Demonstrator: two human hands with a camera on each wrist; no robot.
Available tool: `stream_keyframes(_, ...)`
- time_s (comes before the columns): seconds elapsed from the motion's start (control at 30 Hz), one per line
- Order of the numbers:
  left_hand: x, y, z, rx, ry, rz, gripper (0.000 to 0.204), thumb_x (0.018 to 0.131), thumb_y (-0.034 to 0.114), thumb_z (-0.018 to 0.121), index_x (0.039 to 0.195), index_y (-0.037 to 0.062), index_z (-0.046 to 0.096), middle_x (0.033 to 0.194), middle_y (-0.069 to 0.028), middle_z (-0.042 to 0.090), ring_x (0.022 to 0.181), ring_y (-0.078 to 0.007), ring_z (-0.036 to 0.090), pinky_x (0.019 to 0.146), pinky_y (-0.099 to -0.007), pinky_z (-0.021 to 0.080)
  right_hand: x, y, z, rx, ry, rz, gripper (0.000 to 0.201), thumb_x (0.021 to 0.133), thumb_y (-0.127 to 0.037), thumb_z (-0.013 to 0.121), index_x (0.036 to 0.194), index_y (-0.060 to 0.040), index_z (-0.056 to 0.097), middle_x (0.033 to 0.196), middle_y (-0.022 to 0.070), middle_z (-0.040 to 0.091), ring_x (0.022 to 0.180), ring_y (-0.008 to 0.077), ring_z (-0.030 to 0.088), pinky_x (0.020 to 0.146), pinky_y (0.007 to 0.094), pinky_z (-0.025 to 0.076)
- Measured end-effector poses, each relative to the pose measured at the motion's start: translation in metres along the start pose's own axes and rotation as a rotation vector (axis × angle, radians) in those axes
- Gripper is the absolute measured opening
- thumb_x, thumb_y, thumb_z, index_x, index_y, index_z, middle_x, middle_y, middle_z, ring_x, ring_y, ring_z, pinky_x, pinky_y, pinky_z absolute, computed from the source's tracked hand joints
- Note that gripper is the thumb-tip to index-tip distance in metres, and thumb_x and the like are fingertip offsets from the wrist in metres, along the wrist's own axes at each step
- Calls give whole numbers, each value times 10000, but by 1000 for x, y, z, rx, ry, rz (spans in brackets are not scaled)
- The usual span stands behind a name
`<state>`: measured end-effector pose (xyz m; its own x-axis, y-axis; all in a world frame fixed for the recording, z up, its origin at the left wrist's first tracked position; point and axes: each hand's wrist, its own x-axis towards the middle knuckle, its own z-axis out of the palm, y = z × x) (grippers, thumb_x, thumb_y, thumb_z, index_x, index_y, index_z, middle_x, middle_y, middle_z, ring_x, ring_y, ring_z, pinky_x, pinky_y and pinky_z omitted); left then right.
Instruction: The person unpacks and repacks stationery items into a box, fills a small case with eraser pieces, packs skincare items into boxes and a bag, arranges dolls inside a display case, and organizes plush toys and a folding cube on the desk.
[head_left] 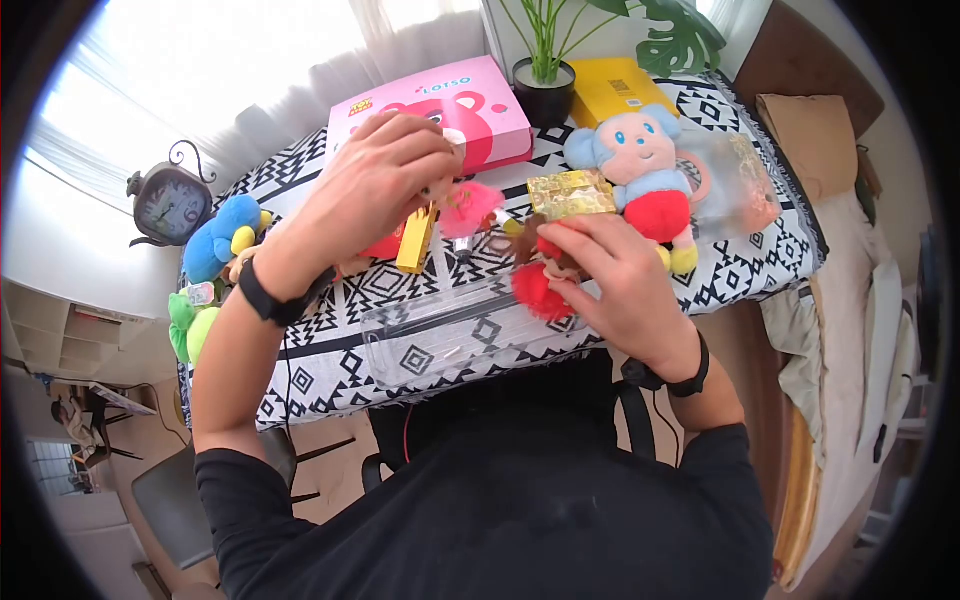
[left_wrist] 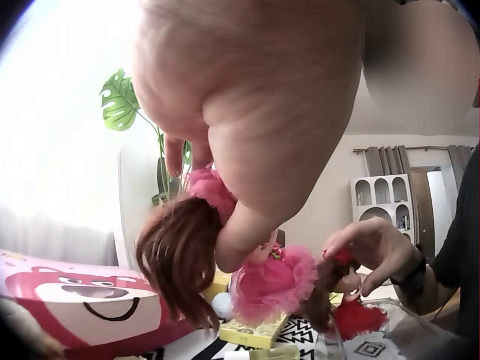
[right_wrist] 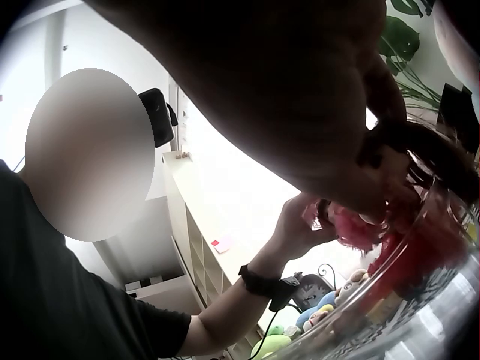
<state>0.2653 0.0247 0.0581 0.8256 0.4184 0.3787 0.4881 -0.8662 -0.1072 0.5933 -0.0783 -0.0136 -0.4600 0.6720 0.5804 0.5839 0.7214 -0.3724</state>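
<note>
My left hand [head_left: 385, 180] holds a small brown-haired doll in a pink tulle dress [head_left: 470, 208] over the middle of the table. In the left wrist view its brown ponytail [left_wrist: 176, 259] hangs beside the thumb. My right hand [head_left: 625, 290] pinches a second doll, with brown hair and a red tulle dress [head_left: 543, 290], at its head. This red doll is close over a clear plastic container [head_left: 440, 345] at the table's front edge. The container's clear rim crosses in front of the red dress in the right wrist view. My fingers cover part of both dolls' heads.
Behind the hands stand a pink Lotso box [head_left: 500, 130] and a potted plant [head_left: 545, 85]. A blue-and-red plush [head_left: 640, 160] and a gold packet [head_left: 570, 193] lie to the right. A yellow box [head_left: 416, 240], a blue plush [head_left: 220, 245] and a clock [head_left: 172, 203] are leftward.
</note>
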Motion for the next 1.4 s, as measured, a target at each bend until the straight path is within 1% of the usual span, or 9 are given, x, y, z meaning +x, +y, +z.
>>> stream_keyframes(0.2, 35, -27, 59, 60, -56, 16, 389, 790, 171, 948, 1124, 146, 749, 1104, -32, 745, 1182, -299, 703, 1041, -463, 546, 26, 26, -17, 5, 183, 82, 509, 928, -104, 902, 1400, -17, 729, 1189, 171, 776, 1063, 376, 767, 922, 466, 621)
stream_keyframes(0.33, 41, -15, 83, -12, -288, -282, 421, 849, 289, 959, 1179, 125, 755, 1069, -108, 761, 1160, -343, 717, 1048, -474, 532, 51, 61, -6, 34, 217, 254, 566, 953, -173, 918, 1452, 12, 726, 1283, 207, 806, 1125, 339, 804, 984, 423, 630)
stream_keyframes(0.4, 29, -11, 94, -49, -341, -269, 448, 866, 297, 959, 1213, 106, 751, 1111, -128, 767, 1174, -357, 716, 1056, -485, 534, 60, 84, 13, 104, 161, 286, 518, 982, -233, 873, 1395, 33, 709, 1160, 246, 771, 1077, 436, 762, 928, 493, 599)
stream_keyframes(0.57, 5, 4, 72, -37, -319, -269, 522, 864, 290, 966, 1287, 83, 743, 1306, -114, 746, 1261, -344, 700, 1101, -478, 531, 68, 106, 49, -60, 86, 266, 442, 996, -246, 847, 1290, 22, 654, 1089, 263, 754, 1051, 485, 739, 894, 553, 598)
stream_keyframes(0.67, -14, 17, 47, 14, -179, -227, 543, 874, 276, 958, 1325, 69, 739, 1371, -110, 737, 1294, -334, 692, 1129, -477, 526, 73, 115, 56, -129, 10, 318, 545, 1009, -265, 847, 1443, 7, 660, 1122, 258, 760, 1057, 469, 745, 908, 551, 595)
stream_keyframes(0.8, -42, 39, 21, 5, -132, -237, 486, 876, 231, 949, 1282, 52, 751, 1356, -120, 745, 1260, -332, 704, 1108, -475, 536, 75, 102, 55, -268, -172, 411, 576, 1008, -268, 848, 1479, -4, 644, 1143, 236, 763, 1115, 459, 746, 928, 548, 607)
stream_keyframes(0.93, -75, 67, -9, -137, -184, -237, 314, 881, 142, 927, 1145, 75, 770, 1120, -74, 771, 1039, -302, 753, 896, -444, 594, 50, 59, 32, -283, 86, 162, 530, 1030, -195, 831, 1503, -22, 665, 1250, 205, 791, 1227, 427, 747, 999, 506, 624)
stream_keyframes(1.13, -111, 86, -16, -330, -288, -109, 142, 936, 105, 828, 972, 36, 708, 893, -78, 673, 846, -284, 728, 735, -449, 575, -13, 3, 13, 163, -136, 134, 461, 904, -166, 967, 1293, -5, 780, 1290, 182, 797, 1210, 386, 767, 1020, 472, 613)
stream_keyframes(1.4, -74, 94, 49, -407, -584, 8, 103, 922, 92, 795, 959, 5, 754, 884, -155, 767, 866, -370, 812, 772, -481, 645, -32, -14, 36, 108, -147, 41, 926, 759, -442, 1067, 1500, -38, 687, 1575, 206, 642, 1415, 429, 641, 1200, 545, 517)
